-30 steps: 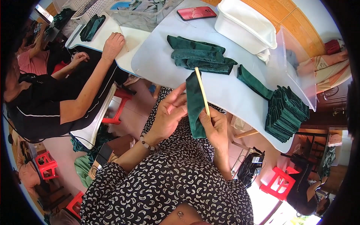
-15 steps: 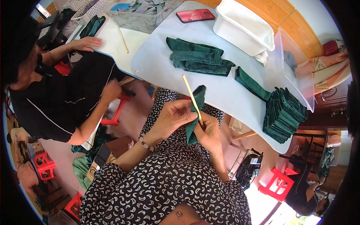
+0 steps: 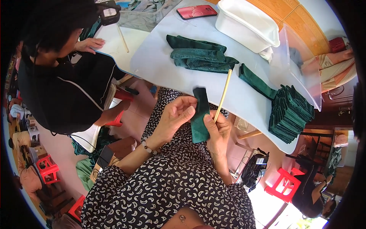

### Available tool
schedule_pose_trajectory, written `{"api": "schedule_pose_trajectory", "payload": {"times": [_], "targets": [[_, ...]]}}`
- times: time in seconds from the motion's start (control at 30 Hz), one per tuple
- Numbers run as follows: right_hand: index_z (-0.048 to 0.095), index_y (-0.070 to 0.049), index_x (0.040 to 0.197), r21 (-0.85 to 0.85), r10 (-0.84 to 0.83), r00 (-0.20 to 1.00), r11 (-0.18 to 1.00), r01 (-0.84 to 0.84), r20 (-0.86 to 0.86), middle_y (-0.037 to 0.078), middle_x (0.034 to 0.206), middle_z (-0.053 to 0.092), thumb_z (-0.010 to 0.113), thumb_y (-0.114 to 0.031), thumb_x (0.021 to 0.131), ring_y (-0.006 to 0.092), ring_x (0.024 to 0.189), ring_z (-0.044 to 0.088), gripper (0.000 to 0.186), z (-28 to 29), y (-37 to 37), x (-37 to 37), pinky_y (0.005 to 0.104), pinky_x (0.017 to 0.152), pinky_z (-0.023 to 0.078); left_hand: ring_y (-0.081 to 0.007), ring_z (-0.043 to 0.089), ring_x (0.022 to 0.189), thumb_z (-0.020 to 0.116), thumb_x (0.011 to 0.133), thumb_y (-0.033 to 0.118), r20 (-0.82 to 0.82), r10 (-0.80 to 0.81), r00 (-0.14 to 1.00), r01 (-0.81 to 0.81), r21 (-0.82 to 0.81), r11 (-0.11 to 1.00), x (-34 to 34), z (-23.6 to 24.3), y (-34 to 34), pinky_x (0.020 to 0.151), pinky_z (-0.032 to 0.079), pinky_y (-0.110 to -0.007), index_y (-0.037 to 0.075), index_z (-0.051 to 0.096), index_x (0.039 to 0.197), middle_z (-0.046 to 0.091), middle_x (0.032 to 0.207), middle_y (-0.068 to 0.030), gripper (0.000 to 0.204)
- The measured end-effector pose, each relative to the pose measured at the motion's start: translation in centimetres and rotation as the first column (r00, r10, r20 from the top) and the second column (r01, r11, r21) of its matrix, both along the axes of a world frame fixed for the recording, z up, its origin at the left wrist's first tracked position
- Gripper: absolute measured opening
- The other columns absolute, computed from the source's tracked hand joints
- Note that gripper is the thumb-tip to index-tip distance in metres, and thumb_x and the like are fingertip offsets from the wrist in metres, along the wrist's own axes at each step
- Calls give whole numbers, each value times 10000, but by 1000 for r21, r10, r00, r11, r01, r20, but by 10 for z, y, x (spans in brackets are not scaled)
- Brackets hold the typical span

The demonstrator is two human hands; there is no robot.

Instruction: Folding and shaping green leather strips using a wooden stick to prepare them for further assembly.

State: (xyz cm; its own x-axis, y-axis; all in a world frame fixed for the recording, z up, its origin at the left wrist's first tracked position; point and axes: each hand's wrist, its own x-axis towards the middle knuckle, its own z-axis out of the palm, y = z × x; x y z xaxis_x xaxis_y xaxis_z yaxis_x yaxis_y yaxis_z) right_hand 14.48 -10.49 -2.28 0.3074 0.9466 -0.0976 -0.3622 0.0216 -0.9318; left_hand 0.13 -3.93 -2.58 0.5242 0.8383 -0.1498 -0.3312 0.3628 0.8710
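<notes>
A dark green velvet strip (image 3: 201, 124) stands roughly upright in front of my lap, between my two hands. My left hand (image 3: 173, 120) has its fingers curled at the strip's left edge, with the thumb close by. On the other side, my right hand (image 3: 218, 133) presses its thumb on the strip and also grips a thin light wooden stick (image 3: 224, 93), which slants up beyond the fingers. On the table (image 3: 152, 65), several green velvet strips (image 3: 200, 55) lie in a loose pile. A neat stack of folded green pieces (image 3: 289, 114) stands at the right.
One single green strip (image 3: 256, 82) lies against the stack. Behind are a white plastic bin (image 3: 248, 28), a clear plastic box (image 3: 291, 65) and a red phone (image 3: 196, 12). At left, a person in black (image 3: 61, 91) sits by another table with a second stick (image 3: 122, 38). Red stools (image 3: 284, 185) stand around.
The stick has swung from lying across the strip to a place right of it, now in my right hand. The strip has turned more flatly into view, and my left thumb has come off the stick.
</notes>
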Motion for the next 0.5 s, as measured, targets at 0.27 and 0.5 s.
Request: {"api": "schedule_pose_trajectory", "payload": {"times": [0.27,0.5], "targets": [[648,16,898,-1,85,994,996,-86,-61,19,806,661,678,-57,885,43,675,558,80,4,-6,6,185,613,458,-140,596,1030,463,944,578,62,-254,965,262,-176,949,-2,-12,-1,911,470,-310,27,562,1240,628,1126,-60,633],[642,10,865,-32,154,988,988,-154,-6,18,794,659,706,-27,855,21,676,555,76,1,-11,13,163,574,436,-129,608,999,475,960,531,133,-282,950,312,-407,859,-9,-23,-5,892,476,-303,37,591,1217,645,1108,-51,569]]}}
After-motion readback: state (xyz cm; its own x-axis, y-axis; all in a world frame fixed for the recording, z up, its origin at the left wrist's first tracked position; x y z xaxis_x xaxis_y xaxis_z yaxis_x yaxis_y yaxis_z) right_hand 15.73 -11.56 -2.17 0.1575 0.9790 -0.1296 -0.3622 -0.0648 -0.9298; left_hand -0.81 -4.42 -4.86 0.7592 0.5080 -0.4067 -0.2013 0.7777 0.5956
